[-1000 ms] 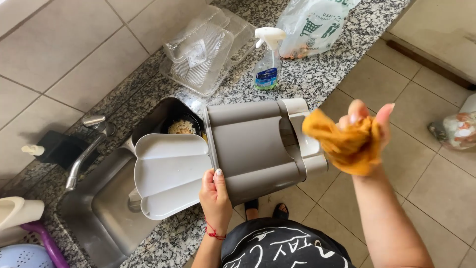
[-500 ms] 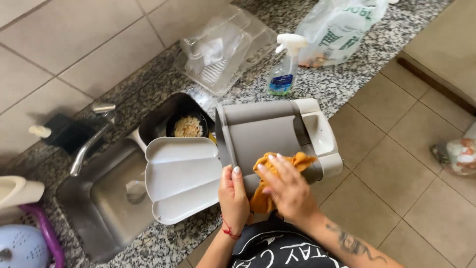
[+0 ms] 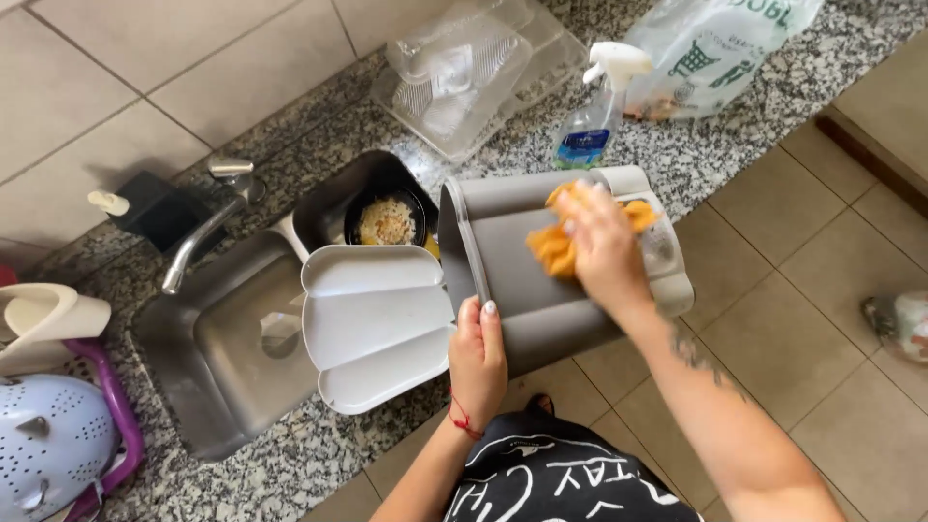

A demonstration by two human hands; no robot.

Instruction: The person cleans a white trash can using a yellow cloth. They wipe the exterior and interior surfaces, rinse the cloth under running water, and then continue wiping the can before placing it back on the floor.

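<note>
Nearest me, my left hand (image 3: 478, 360) grips the near edge of the grey bin (image 3: 541, 280), which lies tipped on its side over the edge of the granite counter (image 3: 735, 135). My right hand (image 3: 604, 246) is clenched on an orange cloth (image 3: 556, 242), pressing it against the bin's side. The bin's white lid (image 3: 372, 324) hangs open over the steel sink (image 3: 227, 362). Beyond, a spray bottle (image 3: 594, 121) stands on the counter, with a clear plastic container (image 3: 464, 72) behind it.
</note>
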